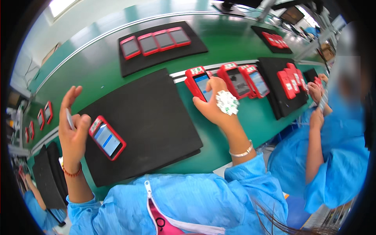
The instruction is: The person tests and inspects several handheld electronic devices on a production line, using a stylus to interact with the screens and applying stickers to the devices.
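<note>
My left hand (pixel 73 135) is raised at the left edge of the black mat (pixel 156 117), index finger pointing up. A slim grey-white pen-like thing (pixel 70 119) is held in its curled fingers. Beside it, a red handheld device (pixel 107 138) lies on the mat with its screen lit. My right hand (pixel 215 100) has its thumb and fingers around another red handheld device (pixel 199 83) with a lit screen, past the mat's right edge. Small white stickers (pixel 227 102) cover the back of that hand. Right of it, red devices (pixel 236 81) with screens up stand close together.
On the far green bench, a black mat (pixel 164 53) carries several red devices. To the right, another black mat (pixel 274 105) holds stacked red pieces (pixel 290 82). A co-worker in a blue smock (pixel 333 152) handles a red piece there. More red devices (pixel 47 112) stand at far left.
</note>
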Tool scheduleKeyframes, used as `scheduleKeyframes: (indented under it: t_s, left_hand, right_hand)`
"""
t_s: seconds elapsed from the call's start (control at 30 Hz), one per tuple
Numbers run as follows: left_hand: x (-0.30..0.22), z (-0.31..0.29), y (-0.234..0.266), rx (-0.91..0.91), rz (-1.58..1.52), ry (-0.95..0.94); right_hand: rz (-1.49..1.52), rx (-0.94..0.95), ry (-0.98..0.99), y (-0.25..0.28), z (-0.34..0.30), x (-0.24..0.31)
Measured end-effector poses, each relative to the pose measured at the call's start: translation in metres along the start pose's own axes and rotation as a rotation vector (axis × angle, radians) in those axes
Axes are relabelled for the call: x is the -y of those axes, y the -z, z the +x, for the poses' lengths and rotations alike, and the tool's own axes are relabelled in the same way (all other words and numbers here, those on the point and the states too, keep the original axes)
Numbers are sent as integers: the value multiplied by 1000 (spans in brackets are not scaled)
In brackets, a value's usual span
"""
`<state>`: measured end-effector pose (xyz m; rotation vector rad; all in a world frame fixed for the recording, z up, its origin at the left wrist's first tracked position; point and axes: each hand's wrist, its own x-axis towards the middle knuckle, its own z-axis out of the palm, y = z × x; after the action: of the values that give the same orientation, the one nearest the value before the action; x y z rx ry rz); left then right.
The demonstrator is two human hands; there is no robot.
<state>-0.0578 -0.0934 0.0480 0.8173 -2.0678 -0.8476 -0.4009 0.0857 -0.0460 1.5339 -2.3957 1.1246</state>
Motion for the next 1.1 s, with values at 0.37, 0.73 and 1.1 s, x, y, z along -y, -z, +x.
scheduleKeyframes:
  t_s: [0.37,0.73,1.1]
  left_hand:
    - [211,-32,35,-402,10,361]
    - [208,-36,18,-435,-303,328]
    - [230,-32,28,-338,7,258]
  right_hand:
    - [226,379,333,-42,-10,150]
    - [-108,434,371,10,-34,120]
    - [186,498,232,-33,-35,159]
